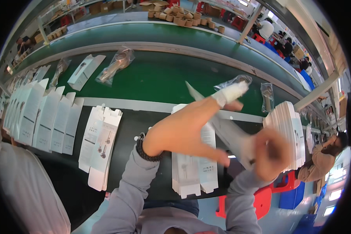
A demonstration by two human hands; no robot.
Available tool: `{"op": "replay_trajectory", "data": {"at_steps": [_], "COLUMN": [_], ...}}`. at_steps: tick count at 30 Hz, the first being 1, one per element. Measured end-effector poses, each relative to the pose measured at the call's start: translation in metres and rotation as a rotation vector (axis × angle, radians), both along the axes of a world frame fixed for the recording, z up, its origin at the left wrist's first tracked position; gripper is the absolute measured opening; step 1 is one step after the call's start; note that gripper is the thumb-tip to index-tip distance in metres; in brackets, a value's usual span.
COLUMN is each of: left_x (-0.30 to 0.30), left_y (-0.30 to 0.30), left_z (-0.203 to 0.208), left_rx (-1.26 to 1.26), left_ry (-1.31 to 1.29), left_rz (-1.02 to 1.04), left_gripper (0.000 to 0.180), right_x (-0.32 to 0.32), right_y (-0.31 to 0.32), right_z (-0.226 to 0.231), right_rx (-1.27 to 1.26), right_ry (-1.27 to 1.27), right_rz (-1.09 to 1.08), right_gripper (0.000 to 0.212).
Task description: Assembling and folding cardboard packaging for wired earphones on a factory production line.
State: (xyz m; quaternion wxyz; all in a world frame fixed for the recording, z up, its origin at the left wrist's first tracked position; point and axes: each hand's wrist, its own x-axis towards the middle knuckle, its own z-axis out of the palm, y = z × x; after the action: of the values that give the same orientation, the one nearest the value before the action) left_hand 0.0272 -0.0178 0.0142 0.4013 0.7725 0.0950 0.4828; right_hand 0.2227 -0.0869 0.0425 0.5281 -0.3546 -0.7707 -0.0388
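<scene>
Black tabletop [134,121]; carton [236,138], long axis upper-left; right grip [273,154] clamped on, left grip [181,130] apart.

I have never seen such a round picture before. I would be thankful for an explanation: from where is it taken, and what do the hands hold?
No machine is working here; these are a person's own bare hands. A wide fisheye camera on the head looks down, so straight edges bend. The left hand, with a white finger wrapping, is spread open. The right hand is blurred but seems to grip a pale carton. Flat printed cartons lie on the dark table. Behind it, the green belt carries a white box and items in clear bags.
</scene>
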Motion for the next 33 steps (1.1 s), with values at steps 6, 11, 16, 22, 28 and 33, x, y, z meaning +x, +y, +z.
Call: {"op": "replay_trajectory", "data": {"at_steps": [6,11,16,22,28,33], "left_x": [0.012,0.005,0.004,0.003,-0.007,-0.012], "left_y": [-0.014,0.008,0.021,0.021,0.017,0.023], "left_z": [0.004,-0.004,-0.015,-0.013,-0.007,-0.011], "left_rx": [0.502,0.405,0.419,0.312,0.373,0.411], "left_ry": [0.408,0.446,0.460,0.276,0.474,0.334], "left_rz": [0.432,0.450,0.500,0.304,0.429,0.492], "left_gripper": [0.097,0.101,0.114,0.116,0.107,0.094], "right_x": [-0.001,0.007,-0.005,0.025,0.012,0.012], "right_y": [0.039,0.055,0.064,0.083,0.074,0.070], "right_z": [0.008,-0.010,-0.005,-0.021,-0.019,-0.015], "right_rx": [-0.167,-0.383,-0.567,-0.627,-0.700,-0.658], "right_ry": [0.924,0.887,0.707,0.615,0.313,0.181], "right_rz": [0.203,0.353,0.385,0.560,0.488,0.356], "right_gripper": [0.053,0.055,0.058,0.061,0.070,0.071]}}
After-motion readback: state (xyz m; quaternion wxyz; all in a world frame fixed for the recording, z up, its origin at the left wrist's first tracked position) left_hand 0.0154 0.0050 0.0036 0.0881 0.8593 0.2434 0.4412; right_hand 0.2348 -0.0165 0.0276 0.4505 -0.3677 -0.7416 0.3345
